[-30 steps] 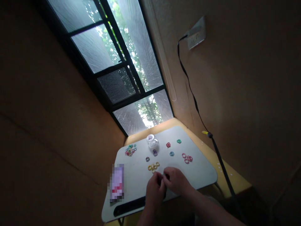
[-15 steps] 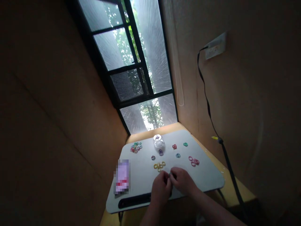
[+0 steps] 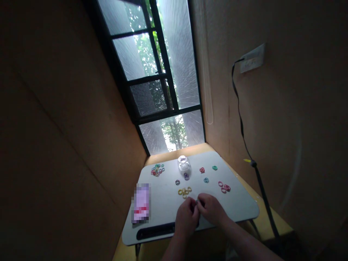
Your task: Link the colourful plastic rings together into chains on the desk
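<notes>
My left hand [image 3: 187,215] and my right hand [image 3: 210,207] meet over the near part of a white lap table [image 3: 163,210]. Both have their fingers pinched together around something small that I cannot make out. Just beyond them lies a cluster of yellow rings [image 3: 185,192]. Pink rings [image 3: 224,187] sit to the right of my hands. Farther back are a red ring group [image 3: 202,170], a green one [image 3: 214,168], a blue one [image 3: 206,180], a dark one [image 3: 177,182] and a purple one [image 3: 186,176].
A clear jar [image 3: 184,165] stands at the table's back, with a mixed-colour ring pile [image 3: 157,170] to its left. A blurred purple packet [image 3: 141,203] lies at left. Along the near edge runs a black slot [image 3: 154,231]. A black cable [image 3: 262,188] hangs at right.
The camera view has shifted slightly. My hands stay pinched together in nearly the same place, and the rings on the table have not moved.
</notes>
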`<state>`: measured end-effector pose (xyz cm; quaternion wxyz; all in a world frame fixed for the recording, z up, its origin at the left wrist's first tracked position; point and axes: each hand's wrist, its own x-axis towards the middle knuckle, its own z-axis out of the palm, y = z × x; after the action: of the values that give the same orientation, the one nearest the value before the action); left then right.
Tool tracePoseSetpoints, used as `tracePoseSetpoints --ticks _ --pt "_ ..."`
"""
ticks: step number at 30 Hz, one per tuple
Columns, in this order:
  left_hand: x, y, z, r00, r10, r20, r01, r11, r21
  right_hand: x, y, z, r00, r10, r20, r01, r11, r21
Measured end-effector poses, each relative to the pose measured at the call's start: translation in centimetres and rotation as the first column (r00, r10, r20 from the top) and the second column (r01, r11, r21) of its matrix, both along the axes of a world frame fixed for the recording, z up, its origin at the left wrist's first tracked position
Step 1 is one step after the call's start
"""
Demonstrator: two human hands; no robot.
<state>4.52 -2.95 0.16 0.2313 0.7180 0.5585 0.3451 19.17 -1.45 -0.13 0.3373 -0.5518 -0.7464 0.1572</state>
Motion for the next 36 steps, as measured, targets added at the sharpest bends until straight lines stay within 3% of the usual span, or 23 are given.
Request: tracePoseSetpoints --ticks 25,36 --pt "-0.21 -0.44 0.21 1.0 -0.021 0.01 0.021 1.0 -0.009 -0.05 -0.17 -0.35 0.999 0.028 0.022 -0.028 0.999 0.022" --pt "-0.41 0.07 0.5 0.999 -0.048 0.023 0.049 0.998 -0.051 0.15 0.76 -0.57 0.999 0.043 0.026 -0.042 0.999 -0.033"
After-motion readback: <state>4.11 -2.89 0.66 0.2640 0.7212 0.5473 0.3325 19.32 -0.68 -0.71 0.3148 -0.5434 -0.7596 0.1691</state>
